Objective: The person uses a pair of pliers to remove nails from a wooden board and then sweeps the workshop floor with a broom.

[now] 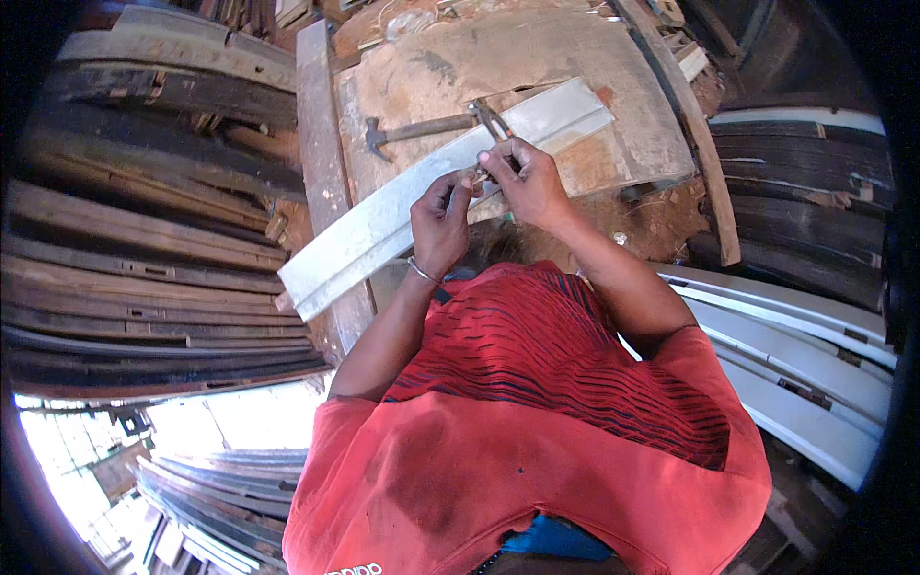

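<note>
So the person's got both hands together over the near edge of a long pale board (383, 230), around the middle of its length. Left hand (443, 218) has its grip pinched closed on a small dark piece (482, 173), and the right hand (532, 184) is pinching the same bit from the other side. The piece is too tiny to tell what it is.

The board lies slantwise on a rough wooden counter (537, 53). Its left end crosses the left rail (324, 125) and pokes out past the outer edge, so that corner hangs in the open. The right end stops short of the right rail (682, 105), with some bare wood between them.

Just beyond the board's far edge there's a hammer (426, 127), head to the left, and the pincers (491, 119) sit right by the right hand's knuckles, partly over the board. Can't tell whether that hand touches them. That's the tight spot. Past the hammer there's a good wide stretch of bare counter, dusty but roomy.

Off the sides it's crowded: stacked dark planks (144, 259) close to the left rail, more dark boards (800, 182) out to the right, and white panels (795, 374) lower down by the right elbow.
</note>
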The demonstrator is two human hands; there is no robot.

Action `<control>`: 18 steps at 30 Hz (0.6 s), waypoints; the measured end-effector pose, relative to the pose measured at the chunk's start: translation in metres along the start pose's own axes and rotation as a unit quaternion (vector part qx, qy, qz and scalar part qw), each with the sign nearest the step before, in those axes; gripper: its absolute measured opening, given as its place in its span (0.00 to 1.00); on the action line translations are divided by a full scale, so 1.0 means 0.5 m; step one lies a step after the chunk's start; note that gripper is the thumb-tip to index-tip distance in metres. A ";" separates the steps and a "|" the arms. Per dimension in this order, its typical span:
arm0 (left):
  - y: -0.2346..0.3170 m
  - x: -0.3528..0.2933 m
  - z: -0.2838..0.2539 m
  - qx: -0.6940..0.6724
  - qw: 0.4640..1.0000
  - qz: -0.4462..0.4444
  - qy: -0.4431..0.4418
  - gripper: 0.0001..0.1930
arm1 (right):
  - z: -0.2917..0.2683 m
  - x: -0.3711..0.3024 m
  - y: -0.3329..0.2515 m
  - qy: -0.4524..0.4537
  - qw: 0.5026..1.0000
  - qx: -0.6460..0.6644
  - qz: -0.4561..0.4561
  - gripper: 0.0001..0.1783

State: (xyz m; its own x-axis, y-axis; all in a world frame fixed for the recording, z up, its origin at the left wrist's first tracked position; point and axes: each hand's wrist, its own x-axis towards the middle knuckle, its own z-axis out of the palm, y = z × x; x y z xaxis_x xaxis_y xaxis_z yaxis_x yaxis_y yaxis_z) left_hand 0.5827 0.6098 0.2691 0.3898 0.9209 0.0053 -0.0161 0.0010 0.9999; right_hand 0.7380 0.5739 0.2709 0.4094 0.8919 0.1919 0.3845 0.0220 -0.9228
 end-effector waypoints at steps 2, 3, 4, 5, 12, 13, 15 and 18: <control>0.015 0.025 -0.008 -0.011 0.998 -0.038 -0.046 0.11 | 0.014 0.008 0.040 0.023 0.998 0.041 0.050 0.11; 0.007 0.034 -0.010 -0.016 0.998 -0.032 -0.056 0.11 | 0.014 0.011 0.034 0.032 0.998 0.034 0.046 0.11; -0.015 0.040 -0.013 -0.055 0.995 -0.055 -0.055 0.11 | 0.014 0.002 0.025 0.009 0.985 0.135 0.104 0.12; -0.024 0.051 -0.012 -0.093 0.991 -0.080 -0.058 0.10 | 0.011 -0.001 0.014 -0.013 0.959 0.234 0.159 0.12; -0.059 0.105 -0.008 -0.160 0.931 -0.263 -0.196 0.08 | -0.010 -0.020 0.065 -0.026 0.804 0.499 0.323 0.12; -0.059 0.111 0.000 -0.212 0.908 -0.306 -0.189 0.09 | -0.015 -0.026 0.074 -0.042 0.773 0.540 0.331 0.12; -0.046 0.124 0.020 -0.176 0.912 -0.323 -0.180 0.09 | -0.035 -0.018 0.063 -0.001 0.761 0.552 0.339 0.12; -0.035 0.140 0.052 -0.079 0.931 -0.304 -0.188 0.12 | -0.082 -0.018 0.106 -0.007 0.828 0.416 0.377 0.16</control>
State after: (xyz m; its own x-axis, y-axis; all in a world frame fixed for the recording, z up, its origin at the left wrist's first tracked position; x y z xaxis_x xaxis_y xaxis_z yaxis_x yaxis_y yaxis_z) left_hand 0.6343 0.6640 0.2523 0.6650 0.5301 -0.5260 0.1888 0.5622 0.8052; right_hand 0.7884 0.5484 0.2337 0.2619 0.7989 -0.5415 -0.6807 -0.2448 -0.6904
